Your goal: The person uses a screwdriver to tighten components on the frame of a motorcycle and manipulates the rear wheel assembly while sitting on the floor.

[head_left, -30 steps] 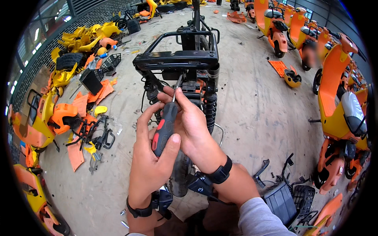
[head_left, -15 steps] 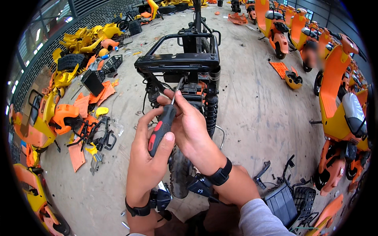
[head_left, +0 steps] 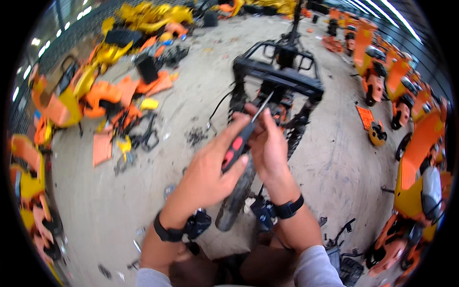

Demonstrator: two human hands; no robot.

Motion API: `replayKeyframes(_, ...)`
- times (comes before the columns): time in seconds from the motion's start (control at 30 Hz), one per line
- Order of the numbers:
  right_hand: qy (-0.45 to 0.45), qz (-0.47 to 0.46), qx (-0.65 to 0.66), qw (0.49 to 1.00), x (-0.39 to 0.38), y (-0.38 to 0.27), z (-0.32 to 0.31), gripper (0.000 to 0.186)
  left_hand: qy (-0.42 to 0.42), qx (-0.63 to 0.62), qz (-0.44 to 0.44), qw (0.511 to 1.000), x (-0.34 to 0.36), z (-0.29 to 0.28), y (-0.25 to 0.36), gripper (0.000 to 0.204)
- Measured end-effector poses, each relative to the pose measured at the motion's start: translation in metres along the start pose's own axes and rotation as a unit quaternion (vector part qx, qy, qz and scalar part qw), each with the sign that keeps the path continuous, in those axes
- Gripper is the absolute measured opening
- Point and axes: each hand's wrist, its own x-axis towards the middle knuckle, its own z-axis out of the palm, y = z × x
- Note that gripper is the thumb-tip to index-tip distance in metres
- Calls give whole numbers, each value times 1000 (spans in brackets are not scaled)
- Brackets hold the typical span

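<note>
A screwdriver (head_left: 238,147) with a black and red handle is gripped in my left hand (head_left: 203,174); its metal shaft slants up and right. Around the shaft close the thumb and fingers of my right hand (head_left: 270,155), seemingly steadying it. The tip reaches under the rear rack of a stripped black scooter frame (head_left: 279,75); what it touches there is too blurred to tell. Below my hands is the scooter's rear tyre (head_left: 234,203), partly covered by them. Both wrists carry black straps with small devices.
Orange and yellow body panels (head_left: 103,98) lie heaped on the left. Rows of orange and yellow scooters (head_left: 416,167) stand along the right. A yellow helmet (head_left: 377,135) sits on the concrete floor, with black metal parts (head_left: 342,234) at lower right.
The view has turned, so the scooter frame now appears farther right and tilted. My hands have shifted right in the picture with it, still holding the screwdriver.
</note>
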Motion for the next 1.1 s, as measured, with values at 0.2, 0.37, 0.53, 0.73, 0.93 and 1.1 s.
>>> replayKeyframes(0.2, -25, -46, -142, 988, 5, 19, -5, 43, 88, -315, -280, 902, -48, -36, -20, 44)
replayKeyframes(0.37, -127, 64, -255, 956, -4, 51, -4, 48, 206, -336, -321, 861, -111, -31, -79, 43)
replayKeyframes(0.53, -204, 173, -267, 926, -40, 83, 6, 53, 177, -179, -125, 960, -116, -4, -88, 54)
replayKeyframes(0.73, -137, 33, -261, 955, -61, 60, 28, 28, 137, -225, -125, 957, -120, -13, -67, 58)
replayKeyframes(0.93, 25, -115, -337, 934, -124, -25, -66, 38, 205, -331, -296, 872, -132, -18, -101, 30)
replayKeyframes(1.1, 306, -55, -410, 857, -179, 7, -230, 22, 107, -327, -371, 863, -139, -4, -98, 29)
